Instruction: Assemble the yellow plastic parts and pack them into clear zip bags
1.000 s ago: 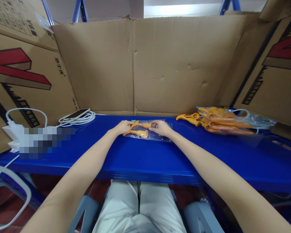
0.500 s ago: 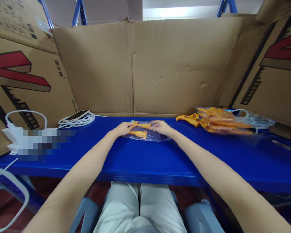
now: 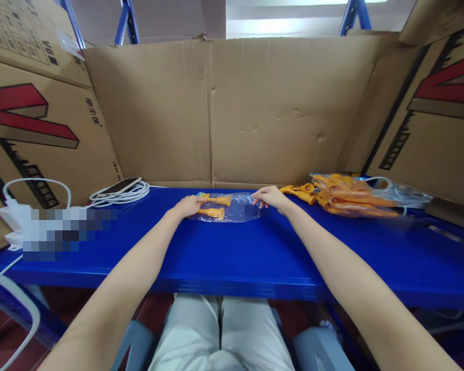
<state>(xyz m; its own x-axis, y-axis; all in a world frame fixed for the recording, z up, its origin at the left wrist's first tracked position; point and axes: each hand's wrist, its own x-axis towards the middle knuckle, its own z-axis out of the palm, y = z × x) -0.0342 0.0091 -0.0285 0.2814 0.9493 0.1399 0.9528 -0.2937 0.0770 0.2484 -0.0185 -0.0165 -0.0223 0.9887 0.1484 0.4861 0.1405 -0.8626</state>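
A clear plastic bag [image 3: 242, 208] lies on the blue table between my hands, with two orange plastic handle-like pieces [image 3: 217, 200] in its left part, their hollow ends facing right. At the bag's left end, my left hand [image 3: 187, 205] is closed over the bag and the left ends of the pieces. My right hand [image 3: 271, 198] pinches the bag's right end, thumb and fingers drawn together at its edge. What lies under my left fingers is hidden.
To the right lie loose orange plastic pieces [image 3: 302, 193] and a pile of bagged ones [image 3: 353, 196]. A phone [image 3: 119, 186] rests on a coiled white cable [image 3: 137, 195] at the left. Cardboard walls [image 3: 255, 113] enclose the blue table [image 3: 232, 252] at the back and sides.
My right hand has moved right, from the end of an orange piece to the bag's right end. My left hand and the bag have shifted slightly left.
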